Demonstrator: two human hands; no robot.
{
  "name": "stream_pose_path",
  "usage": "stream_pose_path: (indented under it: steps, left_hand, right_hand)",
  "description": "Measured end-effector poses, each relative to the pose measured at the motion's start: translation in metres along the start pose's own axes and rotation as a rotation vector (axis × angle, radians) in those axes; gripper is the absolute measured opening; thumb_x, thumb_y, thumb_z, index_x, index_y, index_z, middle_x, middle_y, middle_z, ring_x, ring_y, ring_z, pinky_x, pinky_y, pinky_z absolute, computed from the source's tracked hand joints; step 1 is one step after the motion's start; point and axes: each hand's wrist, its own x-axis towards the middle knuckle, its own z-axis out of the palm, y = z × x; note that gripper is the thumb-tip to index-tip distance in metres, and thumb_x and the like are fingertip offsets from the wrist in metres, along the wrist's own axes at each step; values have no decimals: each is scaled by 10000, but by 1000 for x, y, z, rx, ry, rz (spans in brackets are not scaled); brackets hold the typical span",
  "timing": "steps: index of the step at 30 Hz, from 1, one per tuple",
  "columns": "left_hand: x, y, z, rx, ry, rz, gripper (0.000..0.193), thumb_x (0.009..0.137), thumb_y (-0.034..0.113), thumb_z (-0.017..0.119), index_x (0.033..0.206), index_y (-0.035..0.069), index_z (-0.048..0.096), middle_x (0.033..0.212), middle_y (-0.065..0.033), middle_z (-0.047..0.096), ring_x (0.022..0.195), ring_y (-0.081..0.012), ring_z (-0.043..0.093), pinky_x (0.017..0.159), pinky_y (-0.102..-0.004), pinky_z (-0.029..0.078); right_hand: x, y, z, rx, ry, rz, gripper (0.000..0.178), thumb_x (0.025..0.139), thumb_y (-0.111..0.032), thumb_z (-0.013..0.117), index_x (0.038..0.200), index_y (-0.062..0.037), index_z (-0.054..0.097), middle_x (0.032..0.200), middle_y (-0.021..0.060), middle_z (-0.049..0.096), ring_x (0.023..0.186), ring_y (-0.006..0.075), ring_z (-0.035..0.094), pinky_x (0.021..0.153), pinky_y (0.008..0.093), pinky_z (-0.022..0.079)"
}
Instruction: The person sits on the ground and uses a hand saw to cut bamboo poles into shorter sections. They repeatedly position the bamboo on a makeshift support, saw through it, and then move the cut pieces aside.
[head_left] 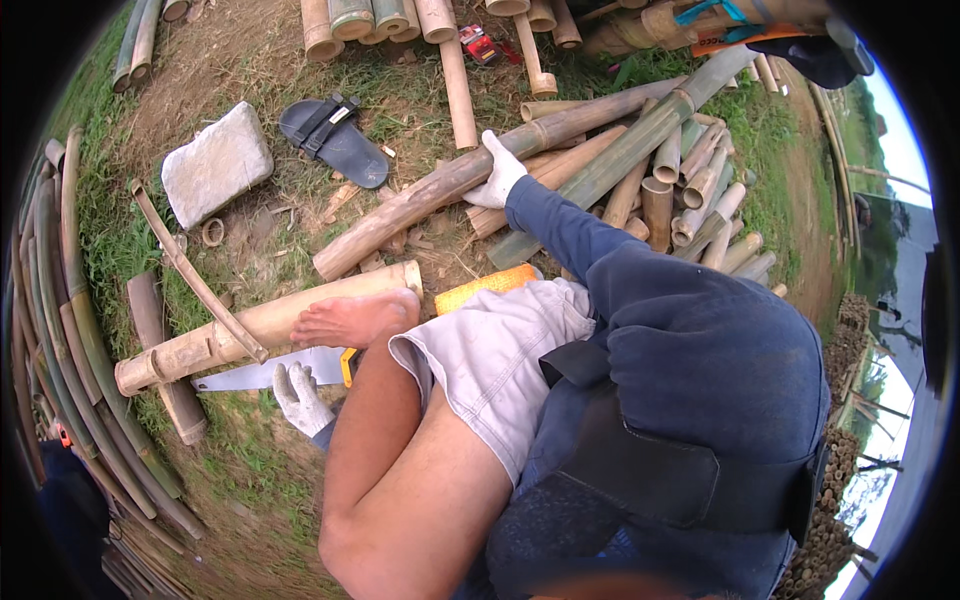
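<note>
My right hand (497,172), in a white glove, is closed round a long brown bamboo pole (420,203) that slants across other poles. My left hand (300,398), also white-gloved, is beyond my bent leg with its fingers apart, holding nothing that I can see. Beside it lies a handsaw (265,373) with a pale blade and a yellow-and-black handle, partly hidden by my leg. My bare foot (360,317) presses on a thick pale bamboo pole (240,318), whose left end rests across a shorter brown bamboo piece (168,370). A split bamboo strip (195,275) leans over the thick pole.
A pale stone block (217,163) and a black sandal (335,140) lie on the grass ahead. Several cut bamboo lengths (657,213) are piled at the right; long poles (85,340) line the left. A yellow roll-like object (485,287) lies by my shorts.
</note>
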Motion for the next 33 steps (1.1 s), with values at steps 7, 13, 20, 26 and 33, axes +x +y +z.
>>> stream_pose_path:
  steps: [7, 13, 20, 26, 33]
  left_hand:
    - [12, 34, 37, 185, 83, 292, 557, 1029, 159, 771, 1521, -5, 567, 1395, -162, 686, 1197, -259, 697, 1030, -395, 568]
    - [21, 136, 107, 945, -213, 1098, 941, 697, 293, 976, 1521, 62, 586, 1508, -217, 602, 1389, -437, 569, 1242, -554, 375]
    - [18, 165, 90, 1323, -562, 737, 883, 647, 435, 969, 1408, 107, 663, 1234, -186, 746, 1133, -365, 727, 982, -489, 569]
    - [11, 148, 28, 1282, -576, 666, 845, 637, 437, 979, 1350, 85, 693, 1151, -174, 771, 1085, -382, 748, 959, -473, 592]
    - [17, 118, -48, 1179, -651, 267, 885, 626, 447, 990, 1377, 89, 688, 1217, -195, 771, 1133, -383, 746, 975, -454, 589]
  right_hand:
    - [-5, 23, -6, -82, -40, -134, 581, 1008, -420, 797, 1441, -129, 540, 1429, 172, 618, 1329, 389, 604, 1154, 662, 493]
    - [-63, 93, 30, -279, -293, 153, 547, 1013, -461, 780, 1391, -111, 597, 1425, 150, 639, 1343, 336, 615, 1225, 517, 472]
    - [-69, 161, 25, -523, -320, 473, 675, 1001, -478, 790, 1509, -98, 558, 1510, 161, 595, 1387, 330, 590, 1169, 472, 509]
    - [-87, 83, 3, -404, -229, 255, 694, 1021, -508, 753, 1560, -130, 533, 1539, 146, 593, 1438, 321, 555, 1253, 520, 428]
    - [-62, 39, 4, -234, -151, 61, 767, 966, -462, 827, 1567, -130, 485, 1493, 142, 597, 1463, 340, 522, 1286, 570, 378]
